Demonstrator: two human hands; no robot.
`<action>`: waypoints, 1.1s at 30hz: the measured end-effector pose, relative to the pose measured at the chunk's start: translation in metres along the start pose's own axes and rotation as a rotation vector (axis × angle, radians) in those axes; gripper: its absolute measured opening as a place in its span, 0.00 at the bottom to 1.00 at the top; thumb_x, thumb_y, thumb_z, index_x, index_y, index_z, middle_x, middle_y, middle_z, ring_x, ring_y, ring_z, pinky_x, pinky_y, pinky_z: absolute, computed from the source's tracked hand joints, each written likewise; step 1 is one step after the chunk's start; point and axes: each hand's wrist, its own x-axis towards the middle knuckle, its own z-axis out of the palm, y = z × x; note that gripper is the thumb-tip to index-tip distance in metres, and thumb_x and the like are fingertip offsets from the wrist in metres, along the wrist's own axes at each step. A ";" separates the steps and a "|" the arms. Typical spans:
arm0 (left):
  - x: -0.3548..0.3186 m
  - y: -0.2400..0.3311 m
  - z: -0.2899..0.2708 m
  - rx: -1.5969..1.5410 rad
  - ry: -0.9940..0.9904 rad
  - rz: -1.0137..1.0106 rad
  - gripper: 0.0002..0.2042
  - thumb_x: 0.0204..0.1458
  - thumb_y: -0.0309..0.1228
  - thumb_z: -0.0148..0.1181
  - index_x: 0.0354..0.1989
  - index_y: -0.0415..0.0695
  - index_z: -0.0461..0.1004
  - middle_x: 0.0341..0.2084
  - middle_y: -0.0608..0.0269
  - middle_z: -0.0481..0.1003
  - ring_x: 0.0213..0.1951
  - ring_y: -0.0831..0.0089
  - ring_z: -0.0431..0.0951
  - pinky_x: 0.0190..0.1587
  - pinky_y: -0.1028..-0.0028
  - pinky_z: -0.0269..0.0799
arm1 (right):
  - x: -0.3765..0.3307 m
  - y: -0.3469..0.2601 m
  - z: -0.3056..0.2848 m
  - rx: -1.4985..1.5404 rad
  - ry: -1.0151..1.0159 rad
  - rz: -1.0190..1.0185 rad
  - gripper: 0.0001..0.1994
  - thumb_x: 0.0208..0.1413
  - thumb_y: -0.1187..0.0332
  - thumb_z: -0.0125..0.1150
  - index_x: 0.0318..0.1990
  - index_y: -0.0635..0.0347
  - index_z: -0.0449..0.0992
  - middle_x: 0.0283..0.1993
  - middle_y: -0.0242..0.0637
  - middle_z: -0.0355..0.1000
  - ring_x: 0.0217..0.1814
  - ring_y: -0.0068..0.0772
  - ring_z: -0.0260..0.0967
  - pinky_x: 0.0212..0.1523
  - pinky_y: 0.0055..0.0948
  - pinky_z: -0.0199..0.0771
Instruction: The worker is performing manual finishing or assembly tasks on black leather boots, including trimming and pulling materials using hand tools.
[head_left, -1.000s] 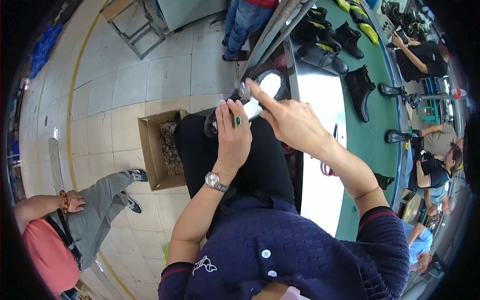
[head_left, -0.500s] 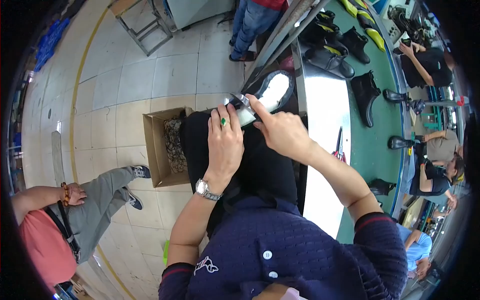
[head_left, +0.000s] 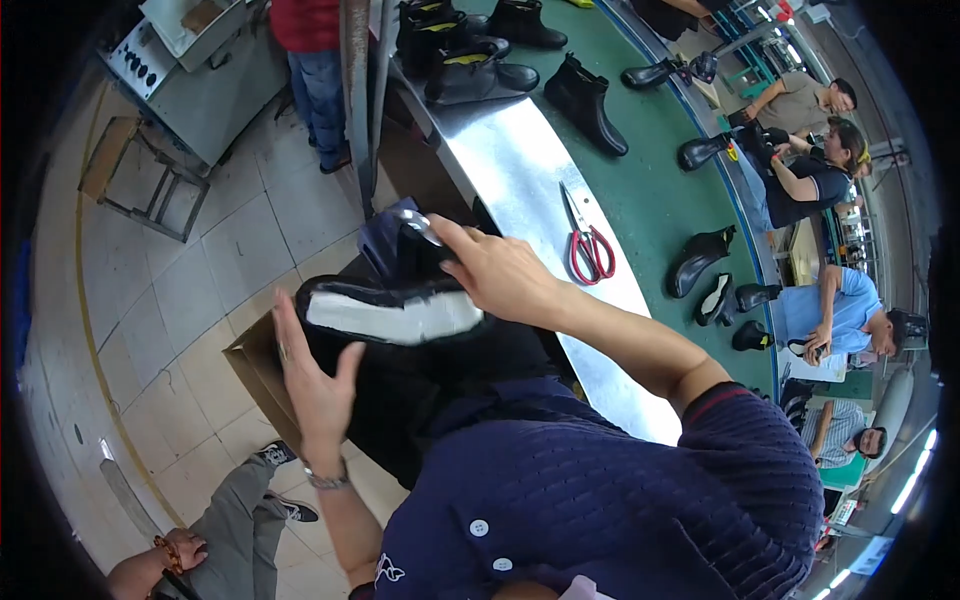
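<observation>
**Dark boot held sole-up over the lap**

A dark boot [head_left: 400,300] with a pale sole is held above the lap, just off the near edge of the desk [head_left: 520,170]. The right hand [head_left: 500,275] is clamped on its upper part; the left hand [head_left: 315,385] is spread open against its lower side. Red-handled scissors [head_left: 588,245] lie on the desk's metal strip. Black boots [head_left: 590,100] stand beyond on the green surface. A cardboard box [head_left: 265,375] sits below on the floor, partly hidden.

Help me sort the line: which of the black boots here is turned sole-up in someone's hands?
The boot between the left hand and right hand, pale sole showing. The other boots sit on the green belt, unheld.
</observation>
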 end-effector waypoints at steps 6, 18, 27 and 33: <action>-0.081 -0.018 0.034 -0.075 0.335 -0.300 0.17 0.58 0.36 0.58 0.49 0.35 0.73 0.41 0.49 0.74 0.42 0.55 0.74 0.46 0.65 0.69 | -0.045 -0.053 0.011 0.618 -0.602 0.186 0.26 0.60 0.66 0.56 0.65 0.54 0.56 0.29 0.44 0.76 0.24 0.36 0.77 0.29 0.34 0.75; -0.094 -0.007 0.018 0.217 0.191 -0.246 0.16 0.58 0.27 0.54 0.52 0.33 0.71 0.34 0.41 0.77 0.33 0.54 0.80 0.38 0.68 0.76 | 0.012 -0.118 0.004 -0.244 -0.935 -0.358 0.32 0.60 0.71 0.52 0.70 0.49 0.47 0.36 0.57 0.73 0.32 0.56 0.76 0.34 0.44 0.77; -0.054 -0.036 0.000 -1.788 -0.133 -0.661 0.37 0.61 0.46 0.51 0.73 0.49 0.40 0.65 0.57 0.58 0.62 0.68 0.62 0.63 0.67 0.58 | -0.013 -0.083 0.023 -0.144 -0.819 -0.316 0.36 0.59 0.70 0.55 0.71 0.37 0.45 0.32 0.47 0.73 0.30 0.50 0.75 0.31 0.45 0.77; -0.037 -0.028 0.014 -1.298 -0.026 -0.658 0.38 0.58 0.39 0.58 0.72 0.47 0.44 0.66 0.61 0.57 0.63 0.72 0.60 0.64 0.72 0.54 | 0.011 -0.087 0.004 0.055 -0.986 -0.174 0.33 0.57 0.68 0.59 0.69 0.47 0.53 0.26 0.49 0.74 0.25 0.53 0.75 0.28 0.46 0.76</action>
